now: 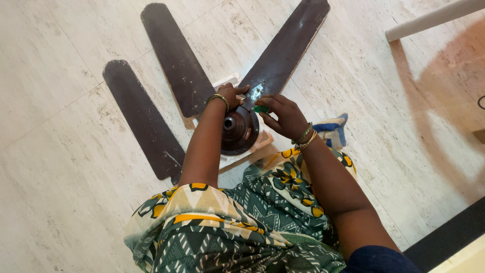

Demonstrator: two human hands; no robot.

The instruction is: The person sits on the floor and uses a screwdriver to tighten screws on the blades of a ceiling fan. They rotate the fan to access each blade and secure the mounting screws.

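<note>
Seen from the head camera, both forearms reached forward and down from a lap draped in green, yellow and white patterned cloth [242, 227] toward a ceiling fan motor hub [237, 130] that rested on a small pale wooden stand [252, 149] on the marble-look floor [60, 202]. The left hand [231, 95], with a gold bangle at the wrist, lay bent over the far rim of the hub, its fingers curled and pressed down where the root of a dark brown fan blade [285, 48] met the hub; it touched the blade end but whether it gripped anything could not be told. The right hand [283, 114], wearing green and gold bangles, came in from the right with the wrist cocked inward, and its thumb and fingertips pinched a small green-handled tool [261, 108] just beside the left hand, at the same blade root. That blade ran away toward the top of the view. Two more dark blades lay on the floor to the left: a middle blade [177, 58] reaching close to the hub, and an outer blade [141, 119] nearly parallel to it. A blue and white cloth [334, 129] lay just beyond the right wrist.
</note>
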